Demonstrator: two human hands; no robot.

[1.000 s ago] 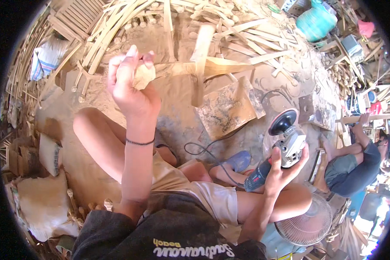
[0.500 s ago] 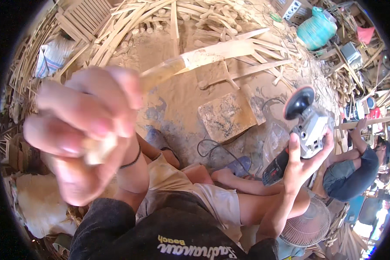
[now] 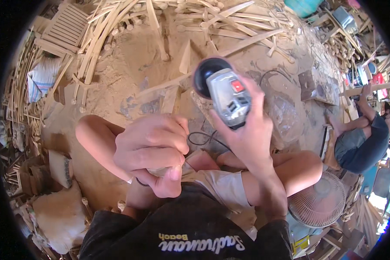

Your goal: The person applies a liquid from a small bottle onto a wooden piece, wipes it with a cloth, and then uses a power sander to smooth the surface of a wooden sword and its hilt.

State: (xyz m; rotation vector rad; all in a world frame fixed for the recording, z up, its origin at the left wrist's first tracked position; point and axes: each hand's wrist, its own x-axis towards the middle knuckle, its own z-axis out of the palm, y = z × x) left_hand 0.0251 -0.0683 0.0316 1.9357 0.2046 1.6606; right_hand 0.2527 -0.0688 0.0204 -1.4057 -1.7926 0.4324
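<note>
My left hand is closed in a fist in front of my lap, its thumb pressed against the curled fingers. A pale wooden strip shows just beyond the knuckles. It appears to be the long curved wooden piece in my grip, seen nearly end-on, with its near part hidden by the fist. To the right, my right hand grips an angle grinder, fingers and thumb around its metal head. The grinder's round dark pad faces up and left, apart from the left hand. I cannot tell whether it spins.
Many shaped sticks lie piled on the dusty floor ahead. A black cable loops before my lap. On the right are a clear plastic bag, a block, a fan and another person holding a wooden piece.
My left hand has moved right and down, from close to the camera to before my lap, and the wooden piece has swung out of its sideways line. The grinder has moved left and turned.
</note>
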